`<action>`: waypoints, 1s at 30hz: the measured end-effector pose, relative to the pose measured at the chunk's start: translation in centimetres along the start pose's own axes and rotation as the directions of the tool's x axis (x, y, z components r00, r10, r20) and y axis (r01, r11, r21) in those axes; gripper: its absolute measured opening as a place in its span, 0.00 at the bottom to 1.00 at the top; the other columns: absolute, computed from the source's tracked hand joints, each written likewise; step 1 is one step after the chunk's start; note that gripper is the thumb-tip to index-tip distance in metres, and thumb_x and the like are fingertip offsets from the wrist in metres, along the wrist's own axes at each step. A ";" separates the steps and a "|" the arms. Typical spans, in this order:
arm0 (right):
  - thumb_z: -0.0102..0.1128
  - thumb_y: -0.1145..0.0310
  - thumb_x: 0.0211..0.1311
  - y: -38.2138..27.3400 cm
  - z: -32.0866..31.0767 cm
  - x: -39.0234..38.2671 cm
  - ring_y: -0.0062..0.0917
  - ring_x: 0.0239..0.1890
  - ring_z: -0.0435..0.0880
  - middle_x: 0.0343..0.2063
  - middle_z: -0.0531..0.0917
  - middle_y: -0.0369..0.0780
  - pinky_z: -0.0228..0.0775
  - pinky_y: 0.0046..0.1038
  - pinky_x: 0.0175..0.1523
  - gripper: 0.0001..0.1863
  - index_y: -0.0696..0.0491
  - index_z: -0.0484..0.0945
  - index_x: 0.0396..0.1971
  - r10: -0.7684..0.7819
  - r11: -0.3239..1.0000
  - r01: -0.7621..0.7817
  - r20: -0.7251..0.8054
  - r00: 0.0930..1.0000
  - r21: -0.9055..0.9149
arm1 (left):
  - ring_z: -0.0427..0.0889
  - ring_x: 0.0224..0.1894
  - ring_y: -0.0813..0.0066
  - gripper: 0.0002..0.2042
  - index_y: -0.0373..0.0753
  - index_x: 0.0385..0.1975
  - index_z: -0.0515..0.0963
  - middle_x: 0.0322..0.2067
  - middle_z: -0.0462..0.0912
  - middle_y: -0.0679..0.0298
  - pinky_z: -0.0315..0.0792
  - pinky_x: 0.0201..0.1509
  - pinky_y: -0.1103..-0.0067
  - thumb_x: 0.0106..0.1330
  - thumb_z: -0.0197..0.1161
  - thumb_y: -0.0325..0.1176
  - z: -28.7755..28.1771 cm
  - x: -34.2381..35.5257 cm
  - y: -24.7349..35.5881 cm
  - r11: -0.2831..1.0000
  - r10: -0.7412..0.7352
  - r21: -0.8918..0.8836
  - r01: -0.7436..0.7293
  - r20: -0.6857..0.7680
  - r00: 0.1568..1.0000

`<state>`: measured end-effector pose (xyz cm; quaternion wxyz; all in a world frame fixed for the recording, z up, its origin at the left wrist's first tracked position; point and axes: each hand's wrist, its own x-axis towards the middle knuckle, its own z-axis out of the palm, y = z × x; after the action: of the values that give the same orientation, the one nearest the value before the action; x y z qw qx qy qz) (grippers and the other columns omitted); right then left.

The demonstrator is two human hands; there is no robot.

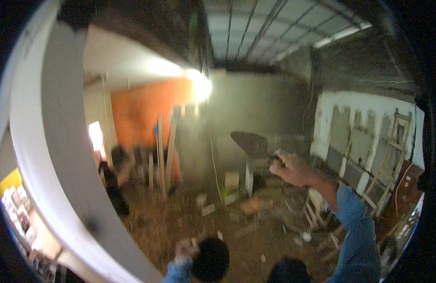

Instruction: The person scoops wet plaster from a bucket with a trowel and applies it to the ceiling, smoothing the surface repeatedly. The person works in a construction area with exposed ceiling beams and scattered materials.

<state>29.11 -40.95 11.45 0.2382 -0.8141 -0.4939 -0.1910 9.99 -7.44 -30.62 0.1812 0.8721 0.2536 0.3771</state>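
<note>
My right hand (293,169) is raised at the right, its fingers closed round the handle of a trowel (250,143). The dark blade points left, toward the grey wall, and appears apart from it. Low in the picture, my left hand (184,250) is small and blurred, so its fingers cannot be made out. It is beside a dark rounded shape (211,258) whose kind I cannot tell. Another dark rounded shape (288,271) shows at the lower edge.
A pale curved column (64,118) fills the left. Upright boards (160,155) lean near an orange wall (137,111), beside a bright lamp (201,86). Debris (255,205) litters the brown floor. A wooden ladder (392,155) leans at the right by a patched white wall (325,106).
</note>
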 end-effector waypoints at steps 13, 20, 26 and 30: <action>0.55 0.66 0.58 -3.7 19.9 -8.7 0.40 0.32 0.85 0.26 0.82 0.46 0.78 0.42 0.32 0.09 0.55 0.74 0.35 -0.422 0.849 0.523 0.507 0.751 -0.068 | 0.69 0.20 0.80 0.07 0.34 0.18 0.75 0.16 0.75 0.68 0.65 0.25 0.79 0.45 0.65 0.30 -14.4 2.7 7.6 0.740 -0.382 -0.532 0.412 0.172 0.908; 0.54 0.70 0.58 -7.3 25.6 -9.1 0.39 0.31 0.85 0.31 0.81 0.48 0.78 0.36 0.33 0.11 0.59 0.76 0.39 -0.340 0.856 0.508 0.633 0.695 -0.099 | 0.67 0.20 0.82 0.08 0.34 0.18 0.74 0.15 0.72 0.70 0.63 0.24 0.80 0.44 0.65 0.31 -13.4 2.2 10.0 0.785 -0.377 -0.456 0.419 0.186 0.907; 0.55 0.70 0.57 -8.3 26.4 -10.1 0.37 0.31 0.85 0.31 0.82 0.46 0.79 0.36 0.34 0.11 0.57 0.79 0.37 -0.395 0.858 0.510 0.709 0.584 0.058 | 0.66 0.21 0.81 0.09 0.34 0.17 0.73 0.16 0.71 0.69 0.64 0.24 0.79 0.43 0.64 0.32 -13.6 1.9 10.4 0.863 -0.328 -0.358 0.357 0.143 0.934; 0.56 0.70 0.56 -8.2 26.7 -9.6 0.35 0.32 0.85 0.31 0.82 0.46 0.79 0.35 0.35 0.09 0.57 0.80 0.35 -0.392 0.841 0.538 0.627 0.674 -0.052 | 0.66 0.22 0.80 0.09 0.34 0.18 0.73 0.16 0.70 0.68 0.64 0.25 0.78 0.43 0.64 0.32 -13.4 2.0 10.0 0.866 -0.326 -0.334 0.372 0.186 0.927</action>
<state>19.58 -29.11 -13.86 -0.0824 -0.6996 -0.7088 -0.0380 4.17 -12.61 -15.71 0.4199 0.7845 0.3214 0.3240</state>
